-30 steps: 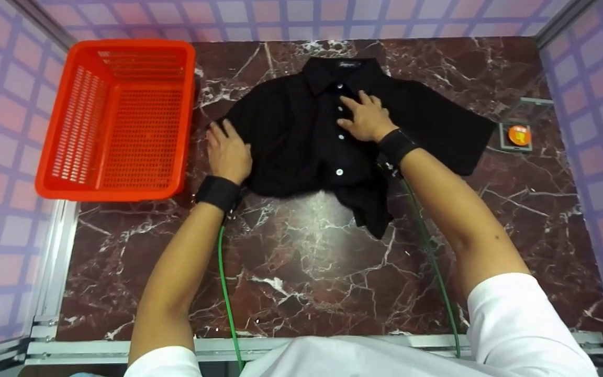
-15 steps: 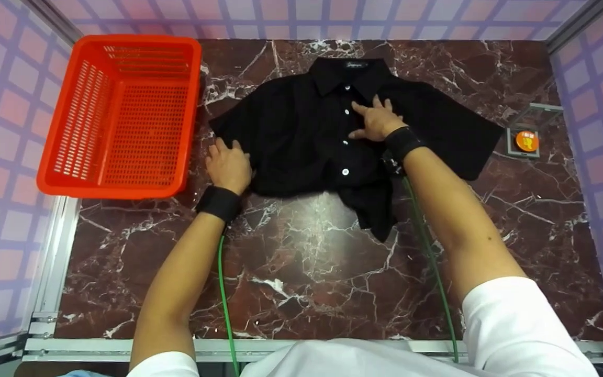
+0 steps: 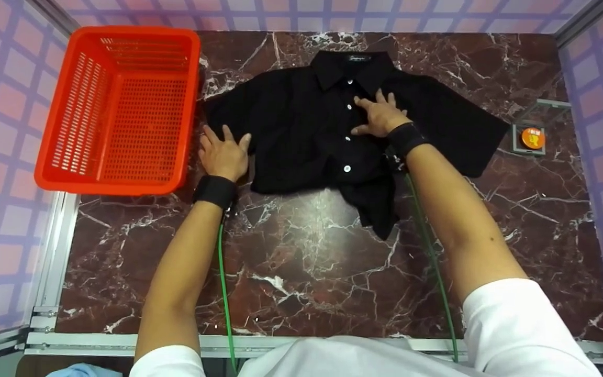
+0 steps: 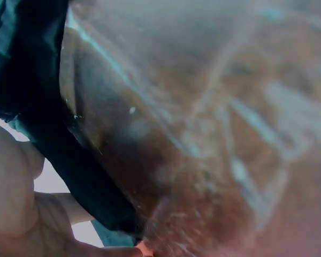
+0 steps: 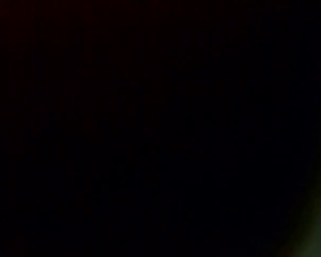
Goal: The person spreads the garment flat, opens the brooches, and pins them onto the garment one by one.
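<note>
Shirt on the table, folks: black [image 3: 301,125], short-sleeved, lying front up on dark red marbled tabletop [image 3: 306,303], collar [image 3: 329,73] at the far side. From where I'm standing, the bottom looks kinda bunched, with one bit of fabric poking out toward the person wearing it... er, no, the person in white sleeves [image 3: 511,303] lol.

Right hand [image 3: 380,118] is spread on the chest beside the white buttons [image 3: 347,168], not gripping anything. Left hand [image 3: 224,156] has its fingers fanned out by the sleeve on the basket side, loose too; can't tell how much of it actually touches fabric. Both wrists have black bands [image 3: 213,192] with green cables [image 3: 224,283] trailing back. Red basket [image 3: 108,187] sits just left of the shirt, and off the other sleeve's tip there's an orange disc [image 3: 533,138] in a little grey frame [image 3: 529,152].
</note>
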Demonstrator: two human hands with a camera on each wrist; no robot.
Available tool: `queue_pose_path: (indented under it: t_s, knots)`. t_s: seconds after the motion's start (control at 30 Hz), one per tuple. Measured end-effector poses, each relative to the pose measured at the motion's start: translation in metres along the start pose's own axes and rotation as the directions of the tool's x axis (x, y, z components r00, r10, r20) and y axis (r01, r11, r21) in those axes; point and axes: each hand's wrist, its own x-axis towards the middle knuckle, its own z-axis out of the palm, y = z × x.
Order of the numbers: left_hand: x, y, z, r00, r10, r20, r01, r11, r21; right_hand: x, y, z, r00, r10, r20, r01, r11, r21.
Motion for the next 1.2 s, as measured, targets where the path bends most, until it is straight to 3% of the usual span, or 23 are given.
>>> queue_pose_path:
  t_s: [0.2, 0.33, 0.47, 0.6, 0.67, 0.77, 0.9, 0.97, 1.1, 1.2]
  knots:
    - [0.008, -0.001, -0.002, 0.999, -0.04, 0.014, 0.04, 0.999, 0.035, 0.0, 0.0, -0.002, 1.0, 0.001, 0.009, -0.001, 1.0, -0.002]
    - [0.004, -0.002, -0.005, 0.999, -0.031, 0.021, 0.031, 0.999, 0.016, 0.001, -0.003, -0.002, 1.0, 0.008, 0.013, -0.008, 1.0, 0.001]
    - [-0.013, 0.001, -0.008, 0.998, 0.037, -0.048, -0.039, 0.999, -0.038, 0.002, -0.006, -0.003, 1.0, 0.016, 0.013, -0.016, 1.0, -0.005]
    - [-0.038, 0.003, -0.01, 0.972, 0.135, -0.19, -0.153, 0.985, -0.08, 0.002, -0.007, -0.003, 1.0, 0.02, 0.009, -0.02, 1.0, -0.008]
    - [-0.051, 0.002, -0.011, 0.962, 0.173, -0.211, -0.195, 0.977, -0.089, 0.003, -0.006, -0.003, 1.0, 0.021, 0.007, -0.021, 1.0, -0.004]
    - [-0.067, -0.002, -0.01, 0.967, 0.211, -0.145, -0.228, 0.968, -0.109, 0.003, -0.005, -0.003, 1.0, 0.019, 0.0, -0.019, 1.0, 0.007]
    - [-0.083, -0.008, -0.004, 0.973, 0.231, 0.005, -0.227, 0.96, -0.163, 0.001, -0.001, -0.002, 1.0, -0.005, -0.019, 0.005, 1.0, 0.011]
    - [-0.088, -0.01, 0.0, 0.971, 0.233, 0.05, -0.22, 0.956, -0.192, -0.001, -0.001, -0.002, 0.999, -0.026, -0.034, 0.026, 1.0, 0.003]
    - [-0.092, -0.011, 0.004, 0.967, 0.245, 0.072, -0.223, 0.947, -0.23, -0.01, -0.011, -0.004, 0.99, -0.056, -0.127, 0.05, 0.998, -0.048]
    - [-0.091, -0.013, 0.003, 0.96, 0.269, 0.081, -0.243, 0.94, -0.24, -0.017, -0.028, -0.004, 0.967, -0.052, -0.248, 0.031, 0.995, -0.091]
